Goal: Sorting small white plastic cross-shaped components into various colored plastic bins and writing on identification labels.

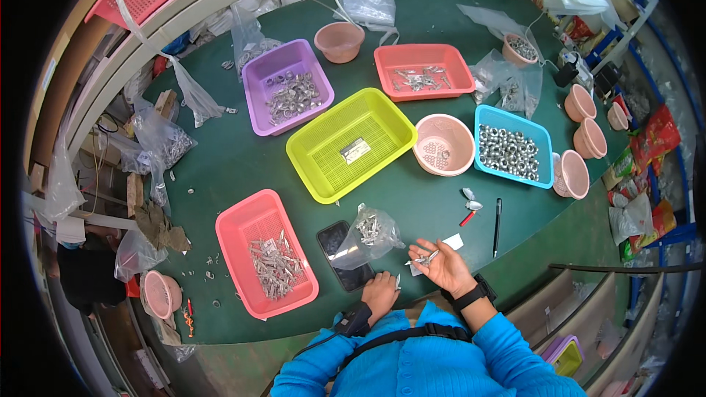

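Right grip [443,268], palm up, loosely spread, bears metal parts [423,258] at lower centre of the frame, long axis rising slightly rightward; whether left grip [380,294] pinches, I cannot tell.

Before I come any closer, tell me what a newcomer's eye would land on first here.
Probably the lime-green basket near the middle of the dark green table, bare but for a pale label. Next, likely the blue basket to its right, full of shiny round metal parts. At the near edge, the upturned right hand bearing small metal pieces also stands out.
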Available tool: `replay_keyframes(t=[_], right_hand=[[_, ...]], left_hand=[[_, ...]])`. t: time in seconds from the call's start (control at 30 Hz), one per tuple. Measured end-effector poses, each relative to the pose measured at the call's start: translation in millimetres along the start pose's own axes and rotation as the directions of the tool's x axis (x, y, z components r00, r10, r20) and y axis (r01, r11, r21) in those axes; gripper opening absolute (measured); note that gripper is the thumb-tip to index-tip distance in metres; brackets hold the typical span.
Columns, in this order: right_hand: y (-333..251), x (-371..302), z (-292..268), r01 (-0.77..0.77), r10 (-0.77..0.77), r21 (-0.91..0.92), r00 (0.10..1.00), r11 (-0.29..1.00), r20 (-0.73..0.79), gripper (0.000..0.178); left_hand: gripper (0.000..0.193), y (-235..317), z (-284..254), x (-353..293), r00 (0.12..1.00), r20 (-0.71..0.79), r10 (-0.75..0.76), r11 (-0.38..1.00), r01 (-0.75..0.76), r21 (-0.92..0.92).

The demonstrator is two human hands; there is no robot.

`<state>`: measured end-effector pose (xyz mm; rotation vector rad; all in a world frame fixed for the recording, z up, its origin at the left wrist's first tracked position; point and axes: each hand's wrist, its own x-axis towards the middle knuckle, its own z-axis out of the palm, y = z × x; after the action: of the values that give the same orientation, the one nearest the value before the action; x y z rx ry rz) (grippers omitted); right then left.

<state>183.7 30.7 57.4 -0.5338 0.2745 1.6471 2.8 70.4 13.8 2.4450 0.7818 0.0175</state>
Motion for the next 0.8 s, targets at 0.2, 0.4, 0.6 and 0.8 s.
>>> replay_keyframes(t=[0.2, 0.4, 0.6, 0.8], right_hand=[[5.6, -12.5, 29.7, -0.017, 0.013, 0.064, 0.998, 0.998, 0.062, 0.046], [7.9, -19.0, 59.7, 0.033, -0.016, -0.143, 0.993, 0.989, 0.114, 0.044], [4.1, -23.3, 79.0, -0.036, 0.046, -0.066, 0.988, 0.997, 0.147, 0.049], [2.6, -26.4, 90.6, -0.037, 0.052, -0.099, 0.987, 0.994, 0.155, 0.051]], left_hand=[[0.014, 2.8, 12.7, 5.1, 1.000, -0.009, -0.003, 0.996, 0.003, -0.088], [0.014, -6.7, 12.0, -0.6, 0.999, -0.030, -0.026, 0.982, 0.020, -0.190], [0.016, -7.8, -17.8, -9.6, 0.991, 0.105, -0.077, 0.829, 0.122, -0.546], [0.015, -9.0, -79.5, -37.6, 0.932, 0.281, -0.228, 0.157, 0.320, -0.934]])
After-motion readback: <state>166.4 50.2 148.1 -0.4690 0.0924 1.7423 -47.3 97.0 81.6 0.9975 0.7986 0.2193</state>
